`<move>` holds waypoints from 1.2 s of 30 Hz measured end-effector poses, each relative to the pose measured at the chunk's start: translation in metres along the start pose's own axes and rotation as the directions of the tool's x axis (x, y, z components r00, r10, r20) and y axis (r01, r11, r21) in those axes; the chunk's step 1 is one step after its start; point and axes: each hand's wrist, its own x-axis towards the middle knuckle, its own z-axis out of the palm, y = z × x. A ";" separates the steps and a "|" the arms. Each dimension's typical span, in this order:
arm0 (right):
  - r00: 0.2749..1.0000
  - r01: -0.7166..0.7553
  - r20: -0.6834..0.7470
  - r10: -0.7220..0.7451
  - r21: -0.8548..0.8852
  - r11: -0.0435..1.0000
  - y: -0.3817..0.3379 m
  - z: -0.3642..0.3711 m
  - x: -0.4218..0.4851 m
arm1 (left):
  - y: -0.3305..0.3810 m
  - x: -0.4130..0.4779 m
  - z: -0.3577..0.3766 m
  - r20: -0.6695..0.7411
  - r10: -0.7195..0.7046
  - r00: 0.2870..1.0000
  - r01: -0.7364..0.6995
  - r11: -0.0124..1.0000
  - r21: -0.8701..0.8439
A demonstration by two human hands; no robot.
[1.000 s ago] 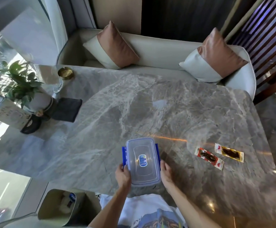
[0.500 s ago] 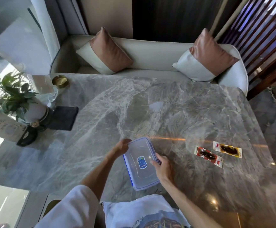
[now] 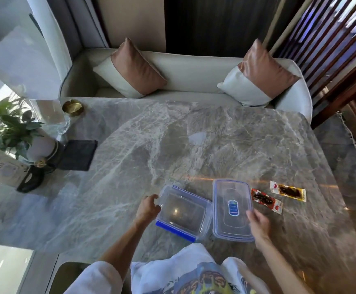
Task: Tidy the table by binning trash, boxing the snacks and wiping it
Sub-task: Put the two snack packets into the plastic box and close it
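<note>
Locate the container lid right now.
The lid lies flat on the table, right of the open box, with the red snack packet at its right.

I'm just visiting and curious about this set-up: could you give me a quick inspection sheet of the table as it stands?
Surface: grey marble table, no spills seen.
Job's things: open container, lid beside it, two snack packets to the right.
Clutter: potted plant, dark mat, brass dish.
Hands: left hand on container; right hand on lid.
Cables: nothing seen.
Surroundings: sofa with two cushions.
</note>
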 end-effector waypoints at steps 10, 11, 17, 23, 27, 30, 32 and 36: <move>0.996 -0.027 0.079 0.032 -0.058 0.998 0.009 0.043 -0.010 | -0.019 -0.032 0.012 -0.121 -0.137 0.983 0.099 0.956 -0.275; 0.996 -0.027 0.079 0.033 -0.071 0.997 0.008 0.046 -0.011 | -0.019 -0.032 0.011 -0.124 -0.135 0.983 0.096 0.956 -0.278; 0.989 0.103 0.139 -0.051 -0.406 0.908 -0.001 0.052 -0.013 | -0.028 -0.030 -0.002 -0.169 -0.080 0.982 0.044 0.978 -0.202; 0.988 0.071 0.151 0.023 -0.590 0.804 -0.006 0.064 -0.022 | -0.039 -0.026 -0.010 -0.133 0.043 0.990 -0.063 0.987 -0.147; 0.974 0.040 0.201 0.107 -0.612 0.790 -0.007 0.070 -0.034 | -0.048 -0.022 -0.014 -0.099 0.075 0.992 -0.085 0.991 -0.099; 0.957 0.026 0.241 0.164 -0.631 0.775 -0.006 0.078 -0.048 | -0.052 -0.019 -0.019 -0.020 0.084 0.996 -0.085 0.993 -0.077; 0.954 0.012 0.240 0.180 -0.629 0.777 -0.007 0.082 -0.054 | -0.052 -0.015 -0.024 0.049 0.065 0.997 -0.060 0.994 -0.089; 0.966 0.003 0.198 0.165 -0.650 0.760 -0.010 0.087 -0.057 | -0.050 -0.006 -0.032 0.131 0.071 0.989 -0.064 0.996 -0.059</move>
